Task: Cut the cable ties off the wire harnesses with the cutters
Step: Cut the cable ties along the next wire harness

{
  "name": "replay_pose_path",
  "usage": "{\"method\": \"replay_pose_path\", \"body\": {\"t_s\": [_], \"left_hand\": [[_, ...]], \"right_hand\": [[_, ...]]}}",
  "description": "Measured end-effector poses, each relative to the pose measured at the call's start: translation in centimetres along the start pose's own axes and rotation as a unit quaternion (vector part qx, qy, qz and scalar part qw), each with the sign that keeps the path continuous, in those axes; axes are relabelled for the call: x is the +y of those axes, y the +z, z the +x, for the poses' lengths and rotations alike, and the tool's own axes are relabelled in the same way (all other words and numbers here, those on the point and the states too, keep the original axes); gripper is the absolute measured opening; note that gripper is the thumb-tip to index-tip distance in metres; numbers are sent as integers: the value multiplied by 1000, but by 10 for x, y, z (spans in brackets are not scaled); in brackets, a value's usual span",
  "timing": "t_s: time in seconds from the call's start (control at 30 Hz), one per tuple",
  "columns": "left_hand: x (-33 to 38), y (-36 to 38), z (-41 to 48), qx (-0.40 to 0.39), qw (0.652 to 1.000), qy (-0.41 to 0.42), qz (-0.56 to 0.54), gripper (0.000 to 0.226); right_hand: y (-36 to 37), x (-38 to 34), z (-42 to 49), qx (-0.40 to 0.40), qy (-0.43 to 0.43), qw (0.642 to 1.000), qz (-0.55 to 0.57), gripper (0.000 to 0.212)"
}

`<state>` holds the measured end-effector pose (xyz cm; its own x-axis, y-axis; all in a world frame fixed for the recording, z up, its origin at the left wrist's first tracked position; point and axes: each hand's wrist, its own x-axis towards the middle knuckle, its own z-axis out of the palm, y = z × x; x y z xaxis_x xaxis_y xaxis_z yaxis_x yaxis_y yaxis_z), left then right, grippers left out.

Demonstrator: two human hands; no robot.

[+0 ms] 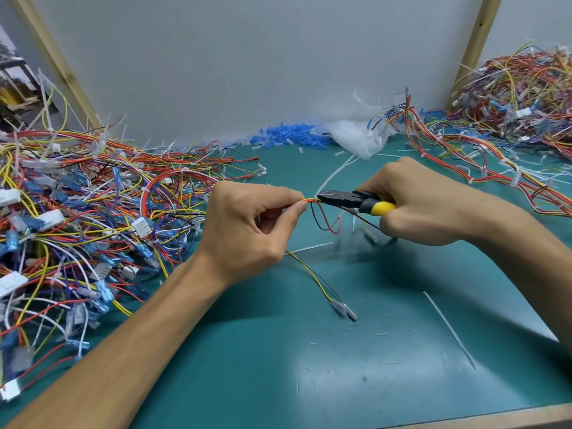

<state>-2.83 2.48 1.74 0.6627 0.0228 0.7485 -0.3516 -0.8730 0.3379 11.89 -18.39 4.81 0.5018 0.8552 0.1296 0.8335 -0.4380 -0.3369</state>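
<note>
Left hand (247, 224) pinches the limp, light wire harness (322, 221) beside its stiff cable tie (331, 178) — right hand (424, 202) grips the cutters (356, 201) there.

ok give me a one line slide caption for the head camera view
Left hand pinches a wire harness while the right hand holds yellow-handled cutters at its white cable tie.

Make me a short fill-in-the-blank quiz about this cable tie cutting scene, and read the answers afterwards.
1. The right hand grips black metal cutters with black and ____ handles.
2. The left hand pinches thin orange wires next to a ____ plastic cable tie.
3. The heap of small plastic sleeves by the grey wall is ____.
Missing words: yellow, white, blue.
</note>
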Motion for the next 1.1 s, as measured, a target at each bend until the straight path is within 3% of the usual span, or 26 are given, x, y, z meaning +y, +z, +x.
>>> {"method": "replay_pose_path", "body": {"t_s": [0.5,0.73,0.87,1.1], "left_hand": [[2,-1,1,4,1000,0,-2,18],[-1,0,0,-1,1000,5,9,20],[-1,2,0,-12,999,27,23,21],[0,3,-2,-10,999,32,40,16]], "right_hand": [[-2,-4,-2,-22,6,998,59,12],[1,1,1,8,-2,1000,11,11],[1,-7,-1,-7,-11,1000,6,31],[9,-8,1,-23,-17,999,15,19]]}}
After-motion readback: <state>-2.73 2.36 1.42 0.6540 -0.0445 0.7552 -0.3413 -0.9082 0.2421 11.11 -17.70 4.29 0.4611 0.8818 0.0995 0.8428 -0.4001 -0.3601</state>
